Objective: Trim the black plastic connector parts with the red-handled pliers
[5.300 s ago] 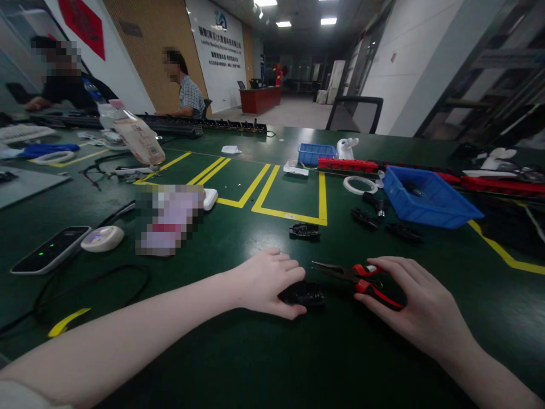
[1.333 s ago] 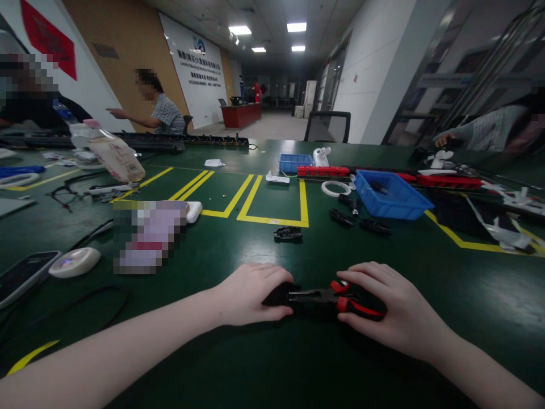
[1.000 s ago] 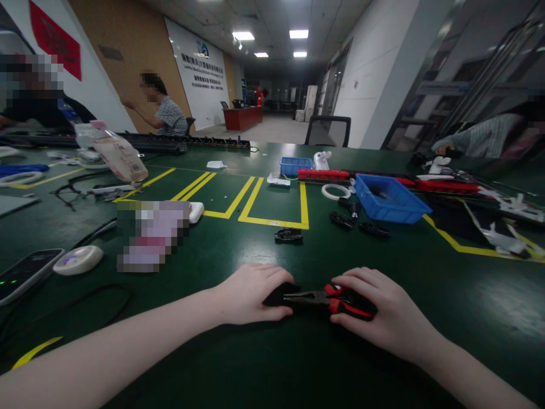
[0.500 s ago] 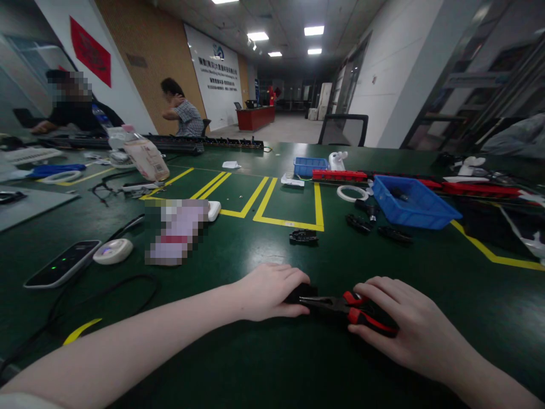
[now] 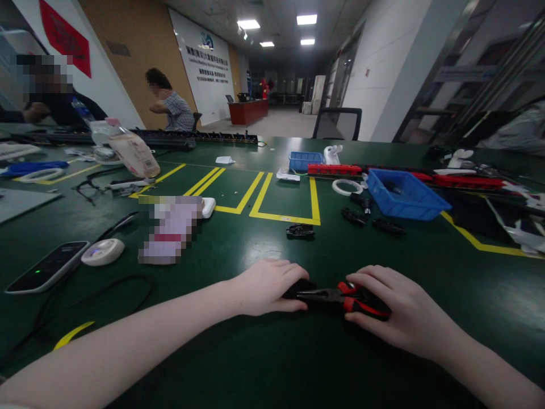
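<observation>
Pliers (image 5: 327,295), red/blk. handles (image 5: 352,305) w/ dark tapering jaws, are pointing left over the green table (image 5: 272,363), our R hand (image 5: 400,309) gripping them; tips (image 5: 300,295) are now overlapping the blk. part (image 5: 292,292) our L hand (image 5: 268,287) is pinching, no longer standing apart as earlier.

Metal-nosed pliers (image 5: 336,295); smooth, glossy tabletop (image 5: 259,243); larger plastic tray (image 5: 411,208)

left hand (image 5: 269,288): holds black part (image 5: 293,291) | right hand (image 5: 402,307): holds red-handled pliers (image 5: 334,295)
</observation>
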Motion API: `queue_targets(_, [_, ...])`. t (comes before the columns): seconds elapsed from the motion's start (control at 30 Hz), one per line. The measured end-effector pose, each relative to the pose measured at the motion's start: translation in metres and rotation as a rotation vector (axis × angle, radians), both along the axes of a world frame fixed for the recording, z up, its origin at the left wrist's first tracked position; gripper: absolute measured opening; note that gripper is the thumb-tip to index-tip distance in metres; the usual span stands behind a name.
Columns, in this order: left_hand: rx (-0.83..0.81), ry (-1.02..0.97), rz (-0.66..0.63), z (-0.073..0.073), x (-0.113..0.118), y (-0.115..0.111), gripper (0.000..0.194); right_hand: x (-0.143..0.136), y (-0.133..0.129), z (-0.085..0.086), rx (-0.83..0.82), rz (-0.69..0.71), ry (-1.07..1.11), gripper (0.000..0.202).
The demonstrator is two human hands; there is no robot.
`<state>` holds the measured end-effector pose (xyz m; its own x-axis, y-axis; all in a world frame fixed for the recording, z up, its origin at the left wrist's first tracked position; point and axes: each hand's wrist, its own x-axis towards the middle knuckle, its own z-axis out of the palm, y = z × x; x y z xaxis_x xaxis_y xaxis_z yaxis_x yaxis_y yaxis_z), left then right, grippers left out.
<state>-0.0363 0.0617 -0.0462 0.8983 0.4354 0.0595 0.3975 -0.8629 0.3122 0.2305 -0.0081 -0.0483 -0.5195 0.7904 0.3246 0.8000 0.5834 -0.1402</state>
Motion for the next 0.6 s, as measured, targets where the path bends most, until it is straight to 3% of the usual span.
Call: queue_targets(0.6, [-0.057, -0.004, 0.011, 0.002, -0.0011, -0.0007, 0.033, -0.0006, -0.0018, 0.0056, -0.12, -0.05, 0.104, 0.03])
